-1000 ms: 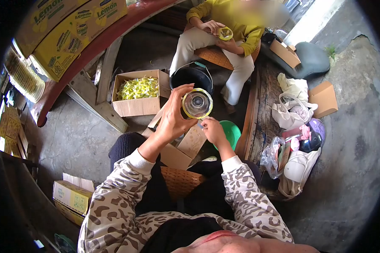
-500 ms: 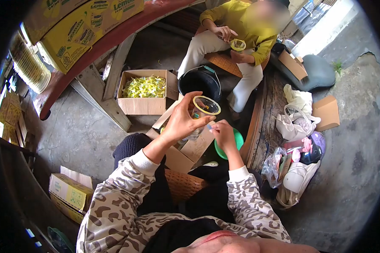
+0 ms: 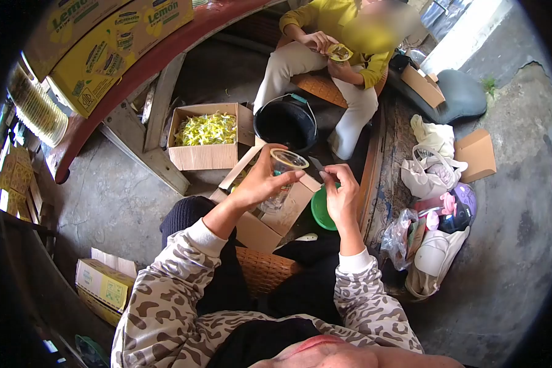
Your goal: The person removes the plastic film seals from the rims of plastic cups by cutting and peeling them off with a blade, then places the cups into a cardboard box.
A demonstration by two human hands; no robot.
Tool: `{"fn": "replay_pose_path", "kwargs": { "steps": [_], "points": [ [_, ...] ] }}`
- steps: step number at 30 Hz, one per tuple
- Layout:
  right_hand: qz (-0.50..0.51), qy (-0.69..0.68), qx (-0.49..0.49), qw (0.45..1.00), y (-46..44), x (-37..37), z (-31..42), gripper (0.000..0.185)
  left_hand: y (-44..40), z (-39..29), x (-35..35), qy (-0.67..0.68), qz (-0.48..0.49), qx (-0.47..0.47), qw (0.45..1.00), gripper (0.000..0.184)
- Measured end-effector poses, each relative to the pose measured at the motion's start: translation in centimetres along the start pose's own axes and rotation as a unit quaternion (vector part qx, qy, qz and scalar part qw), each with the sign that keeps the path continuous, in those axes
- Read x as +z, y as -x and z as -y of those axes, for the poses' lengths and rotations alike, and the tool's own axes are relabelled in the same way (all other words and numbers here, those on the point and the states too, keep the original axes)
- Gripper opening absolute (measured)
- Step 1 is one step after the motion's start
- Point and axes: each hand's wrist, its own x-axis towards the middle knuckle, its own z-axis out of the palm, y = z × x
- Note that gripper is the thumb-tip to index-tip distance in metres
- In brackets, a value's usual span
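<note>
My left hand is closed around a clear plastic cup with a pale rim, tilted with its mouth upward. In my right hand a small flat grey blade is pinched between thumb and fingers, its tip pointing up and left. The blade is close to the right side of the cup's rim, apart from it. Below my hands stands an open cardboard box with clear cups inside, partly hidden by my left hand. A green basin lies beneath my right hand.
A black bucket stands ahead, beside a carton of yellow strips. Opposite sits a person in a yellow top, holding a yellow-rimmed cup. Bags lie at right; lemon-drink cartons sit upper left.
My right hand has moved right and slightly up, drawing the blade away from the cup. My left hand has shifted the cup a little left and down. The other person's hands have drawn closer together.
</note>
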Motion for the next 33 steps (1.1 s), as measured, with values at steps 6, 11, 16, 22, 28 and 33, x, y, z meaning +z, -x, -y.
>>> {"fn": "replay_pose_path", "kwargs": {
  "steps": [6, 11, 16, 22, 28, 33],
  "points": [
    [-0.022, -0.017, -0.008, 1.0, 0.0, -0.8, 1.0, 0.013, -0.4, 0.9, -0.2, -0.206, -0.073, 0.178, 0.96, 0.068],
    [-0.009, -0.041, -0.014, 0.999, 0.3, -0.8, 2.7, 0.013, -0.8, 1.7, -0.5, -0.297, -0.109, 0.251, 0.915, 0.068],
    [0.001, -0.039, -0.042, 0.998, 0.7, -0.3, 3.2, 0.016, -0.4, 0.8, 0.1, -0.347, -0.127, 0.251, 0.894, 0.063],
    [0.0, -0.022, -0.067, 0.997, 0.9, 0.0, 3.5, 0.017, -0.3, 0.9, 0.2, -0.304, -0.133, 0.21, 0.92, 0.061],
    [-0.006, 0.006, -0.101, 0.995, 1.0, 0.2, 3.7, 0.018, -0.4, 1.0, 0.0, -0.376, -0.18, 0.216, 0.883, 0.062],
    [0.01, 0.046, -0.135, 0.99, 1.1, 0.3, 4.0, 0.021, -0.5, 0.8, -0.2, -0.426, -0.192, 0.238, 0.851, 0.06]
  ]
}}
